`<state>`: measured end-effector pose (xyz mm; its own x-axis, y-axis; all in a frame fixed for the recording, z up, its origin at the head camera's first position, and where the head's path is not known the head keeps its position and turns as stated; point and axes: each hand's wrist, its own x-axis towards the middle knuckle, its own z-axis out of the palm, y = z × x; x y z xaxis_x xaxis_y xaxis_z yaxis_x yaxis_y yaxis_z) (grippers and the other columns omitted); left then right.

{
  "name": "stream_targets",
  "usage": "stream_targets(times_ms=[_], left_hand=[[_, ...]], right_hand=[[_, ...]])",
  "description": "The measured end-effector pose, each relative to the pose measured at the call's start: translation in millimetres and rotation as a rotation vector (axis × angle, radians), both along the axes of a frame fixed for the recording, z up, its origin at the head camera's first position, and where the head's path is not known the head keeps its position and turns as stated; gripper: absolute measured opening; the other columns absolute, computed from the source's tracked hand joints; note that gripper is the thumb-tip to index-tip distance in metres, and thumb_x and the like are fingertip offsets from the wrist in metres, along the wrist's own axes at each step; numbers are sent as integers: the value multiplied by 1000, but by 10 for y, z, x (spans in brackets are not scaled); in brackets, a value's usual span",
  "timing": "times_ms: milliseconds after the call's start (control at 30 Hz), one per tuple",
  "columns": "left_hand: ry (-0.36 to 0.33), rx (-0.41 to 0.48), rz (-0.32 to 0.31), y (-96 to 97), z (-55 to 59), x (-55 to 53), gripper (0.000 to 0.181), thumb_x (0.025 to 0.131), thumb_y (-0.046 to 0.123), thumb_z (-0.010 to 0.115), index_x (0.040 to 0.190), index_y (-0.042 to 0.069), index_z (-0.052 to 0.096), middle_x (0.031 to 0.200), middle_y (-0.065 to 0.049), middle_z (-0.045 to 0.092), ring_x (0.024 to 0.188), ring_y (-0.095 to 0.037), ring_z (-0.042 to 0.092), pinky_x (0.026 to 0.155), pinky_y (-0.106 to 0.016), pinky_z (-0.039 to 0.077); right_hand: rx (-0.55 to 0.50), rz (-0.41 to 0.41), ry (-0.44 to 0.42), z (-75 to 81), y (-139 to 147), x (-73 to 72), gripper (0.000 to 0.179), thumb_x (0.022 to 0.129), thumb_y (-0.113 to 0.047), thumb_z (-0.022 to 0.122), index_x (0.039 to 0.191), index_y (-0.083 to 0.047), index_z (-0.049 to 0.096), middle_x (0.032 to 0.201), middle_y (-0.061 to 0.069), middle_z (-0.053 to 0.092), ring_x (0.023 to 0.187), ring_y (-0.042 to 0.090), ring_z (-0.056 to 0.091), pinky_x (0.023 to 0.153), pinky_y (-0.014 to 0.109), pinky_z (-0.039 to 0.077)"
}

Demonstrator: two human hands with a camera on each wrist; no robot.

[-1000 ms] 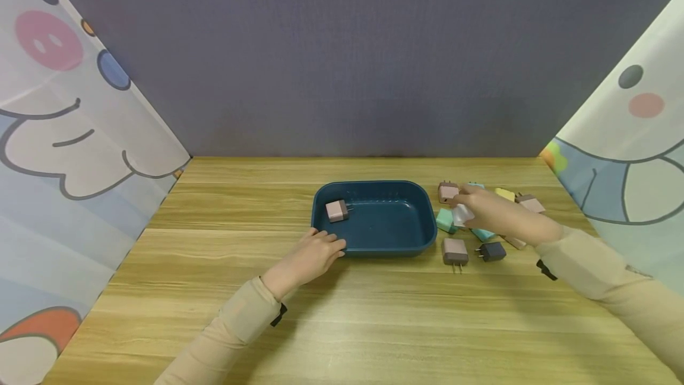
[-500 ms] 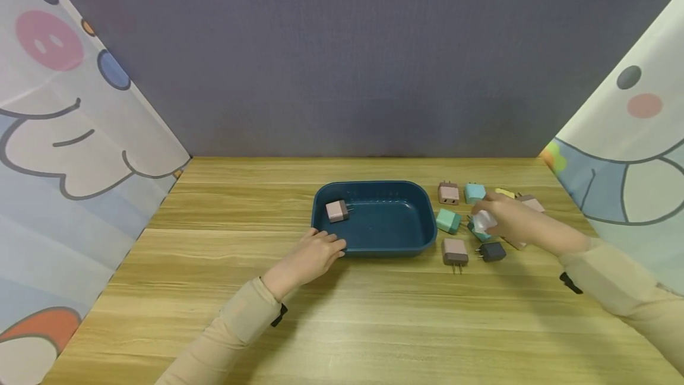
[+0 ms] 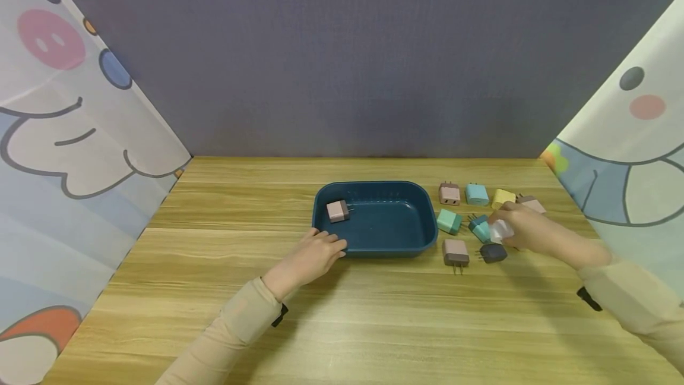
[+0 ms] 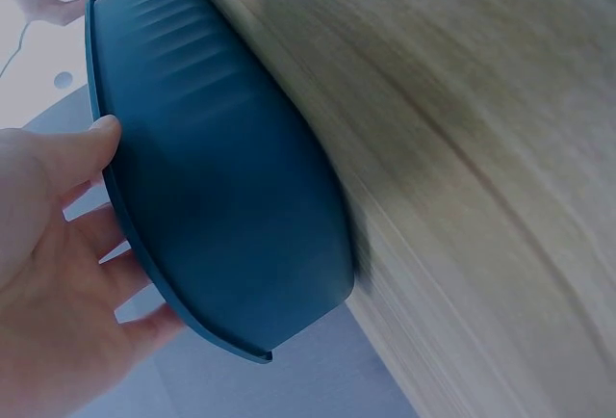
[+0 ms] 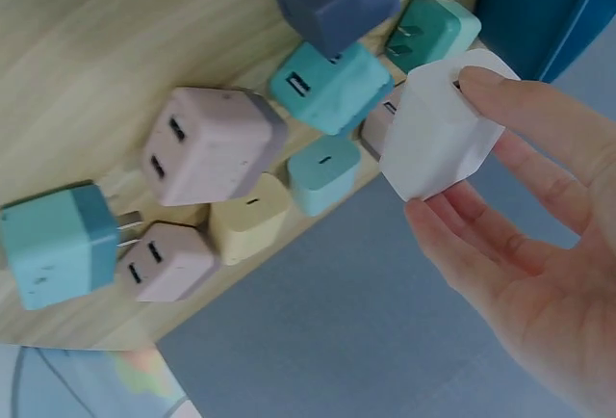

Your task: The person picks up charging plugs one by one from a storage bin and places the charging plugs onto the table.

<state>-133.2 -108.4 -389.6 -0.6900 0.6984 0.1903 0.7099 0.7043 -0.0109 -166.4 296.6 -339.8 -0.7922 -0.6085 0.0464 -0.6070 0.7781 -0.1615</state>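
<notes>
A dark blue plastic bin [image 3: 382, 227] stands on the table, with a pink-and-brown plug charger [image 3: 337, 211] inside at its left end. My left hand [image 3: 312, 256] holds the bin's near rim; in the left wrist view the thumb [image 4: 91, 153] lies on the outer side of the wall. My right hand [image 3: 526, 232] pinches a white charger [image 5: 445, 129] between thumb and fingers, over the loose chargers right of the bin. Near it lie a teal charger [image 3: 480, 228], a black charger [image 3: 493, 253] and a yellow charger [image 3: 503, 197].
More chargers lie by the bin's right end: a green one [image 3: 449, 221], a light blue one [image 3: 477, 194] and several pink-and-brown ones, such as this charger [image 3: 455, 252]. A grey panel [image 3: 363, 76] rises behind the wooden table [image 3: 256, 195]. Printed curtains [image 3: 641, 153] flank both sides.
My right hand has moved right and slightly nearer, carrying the white charger, and has uncovered the light blue and teal chargers. The left hand and the bin have stayed in place.
</notes>
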Motion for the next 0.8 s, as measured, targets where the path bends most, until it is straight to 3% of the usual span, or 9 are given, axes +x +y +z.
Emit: stream_targets(times_ms=[233, 467, 800], left_hand=[[10, 9, -3, -4, 4, 6, 7, 89, 23, 53, 88, 17, 57, 78, 3, 60, 67, -14, 50, 62, -26, 28], [6, 12, -4, 1, 3, 5, 7, 89, 23, 53, 85, 17, 55, 76, 4, 59, 65, -13, 49, 62, -26, 27], [11, 9, 4, 3, -2, 6, 7, 89, 23, 54, 85, 17, 56, 77, 3, 59, 67, -14, 50, 62, -27, 28]], right_hand=[[-14, -18, -1, -91, 121, 63, 35, 52, 6, 78, 83, 1, 62, 81, 14, 54, 71, 28, 54, 57, 34, 48], [-40, 15, 22, -179, 231, 115, 37, 49, 7, 79, 81, 0, 61, 84, 15, 53, 73, 31, 55, 57, 35, 48], [-37, 9, -27, -289, 306, 187, 35, 52, 5, 78, 82, 1, 61, 91, 22, 55, 77, 37, 56, 59, 36, 48]])
